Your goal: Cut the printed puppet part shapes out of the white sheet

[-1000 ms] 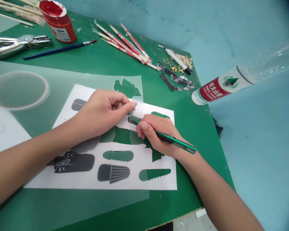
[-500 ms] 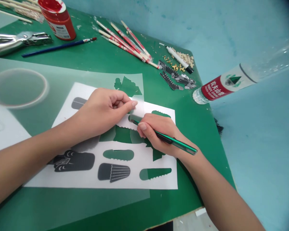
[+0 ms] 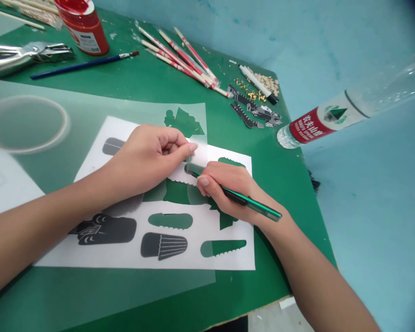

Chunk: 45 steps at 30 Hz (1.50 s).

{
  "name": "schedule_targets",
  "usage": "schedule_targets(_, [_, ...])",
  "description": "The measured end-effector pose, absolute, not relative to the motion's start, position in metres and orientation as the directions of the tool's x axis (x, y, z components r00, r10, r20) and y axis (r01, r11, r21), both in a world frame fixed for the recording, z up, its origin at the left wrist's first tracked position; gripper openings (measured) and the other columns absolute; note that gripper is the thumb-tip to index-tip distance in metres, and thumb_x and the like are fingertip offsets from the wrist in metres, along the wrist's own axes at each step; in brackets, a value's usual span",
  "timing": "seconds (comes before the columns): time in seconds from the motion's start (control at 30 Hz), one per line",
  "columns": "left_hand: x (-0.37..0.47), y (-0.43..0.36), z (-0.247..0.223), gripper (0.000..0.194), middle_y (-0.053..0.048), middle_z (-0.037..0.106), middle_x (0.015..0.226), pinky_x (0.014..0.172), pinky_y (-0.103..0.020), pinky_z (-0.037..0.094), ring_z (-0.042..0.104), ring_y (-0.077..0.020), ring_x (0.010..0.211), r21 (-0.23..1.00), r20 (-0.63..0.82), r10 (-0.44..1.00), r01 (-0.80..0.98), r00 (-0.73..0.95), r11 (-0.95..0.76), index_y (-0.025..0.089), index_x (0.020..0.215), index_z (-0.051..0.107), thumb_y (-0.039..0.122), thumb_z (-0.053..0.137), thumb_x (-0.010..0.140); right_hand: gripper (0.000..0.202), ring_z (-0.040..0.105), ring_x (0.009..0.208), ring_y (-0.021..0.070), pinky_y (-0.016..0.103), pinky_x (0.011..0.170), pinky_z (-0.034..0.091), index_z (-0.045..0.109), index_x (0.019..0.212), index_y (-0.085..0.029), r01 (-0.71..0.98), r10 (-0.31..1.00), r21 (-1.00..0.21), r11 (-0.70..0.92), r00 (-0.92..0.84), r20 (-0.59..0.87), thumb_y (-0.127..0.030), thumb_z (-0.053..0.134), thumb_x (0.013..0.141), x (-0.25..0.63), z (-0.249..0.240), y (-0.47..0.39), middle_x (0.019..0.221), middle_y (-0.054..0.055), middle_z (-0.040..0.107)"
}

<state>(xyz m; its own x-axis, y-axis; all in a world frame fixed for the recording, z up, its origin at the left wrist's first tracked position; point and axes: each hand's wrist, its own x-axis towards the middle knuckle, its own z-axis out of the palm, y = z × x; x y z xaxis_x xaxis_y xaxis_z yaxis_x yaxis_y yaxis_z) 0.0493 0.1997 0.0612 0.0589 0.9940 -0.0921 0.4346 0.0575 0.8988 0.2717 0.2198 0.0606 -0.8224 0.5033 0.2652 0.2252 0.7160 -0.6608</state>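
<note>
My left hand has its thumb and fingers pinched on a small translucent plastic piece. Beside it, my right hand grips a green utility knife, whose tip end is against or just under that piece; the exact contact is unclear. Both hands rest over a white paper sheet with several cut-out openings. Dark printed shapes show on the paper, among them a ribbed one and a larger patterned one. Beneath the paper lies a large translucent plastic sheet.
A tape roll lies at left. Behind are a hole punch, a red paint jar, a paintbrush, wrapped chopsticks, a marker and black cut pieces. A water bottle stands at the right edge.
Hands, knife and plastic piece hold nearly the same place. The whole view has shifted very slightly.
</note>
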Motion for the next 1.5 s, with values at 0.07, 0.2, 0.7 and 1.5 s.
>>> schedule_targets(0.07, [0.0494,0.1998,0.0609,0.032,0.004,0.047,0.054,0.039,-0.021,0.023,0.033,-0.0074,0.049,0.899,-0.086,0.995,0.435,0.057,0.053,0.021,0.074,0.071,0.048,0.067,0.092,0.033,0.052,0.070,0.0110,0.028,0.069,0.043,0.053,0.082,-0.020,0.228,0.502,-0.659,0.717,-0.825,0.260,-0.023,0.044,0.114,0.2719,0.0606,0.2196,0.074,-0.002,0.059])
schedule_targets(0.2, [0.0504,0.1995,0.0608,0.032,0.004,0.046,0.053,0.039,-0.021,0.022,0.031,-0.0071,0.048,0.895,-0.083,0.995,0.443,0.058,0.049,0.021,0.074,0.071,0.048,0.067,0.092,0.033,0.051,0.069,0.0112,0.028,0.067,0.042,0.052,0.082,-0.020,0.217,0.496,-0.656,0.723,-0.824,0.275,-0.022,0.045,0.113,0.2720,0.0605,0.2201,0.073,-0.002,0.058])
schedule_targets(0.7, [0.0504,0.1984,0.0617,0.031,0.005,0.046,0.053,0.038,-0.019,0.022,0.032,-0.0064,0.047,0.891,-0.060,0.997,0.453,0.055,0.028,0.022,0.075,0.070,0.046,0.067,0.093,0.034,0.051,0.068,0.0132,0.031,0.066,0.040,0.049,0.080,-0.021,0.244,0.499,-0.646,0.724,-0.831,0.246,-0.025,0.043,0.114,0.2716,0.0630,0.2197,0.072,-0.001,0.056])
schedule_targets(1.5, [0.0501,0.1970,0.0656,0.034,0.005,0.048,0.052,0.041,-0.026,0.021,0.034,-0.0082,0.046,0.919,-0.056,0.998,0.393,0.043,0.034,0.022,0.076,0.067,0.050,0.065,0.095,0.042,0.050,0.067,0.0106,0.026,0.066,0.041,0.051,0.078,-0.020,0.245,0.545,-0.657,0.713,-0.784,0.299,-0.032,0.039,0.117,0.2698,0.0610,0.2159,0.071,-0.002,0.056])
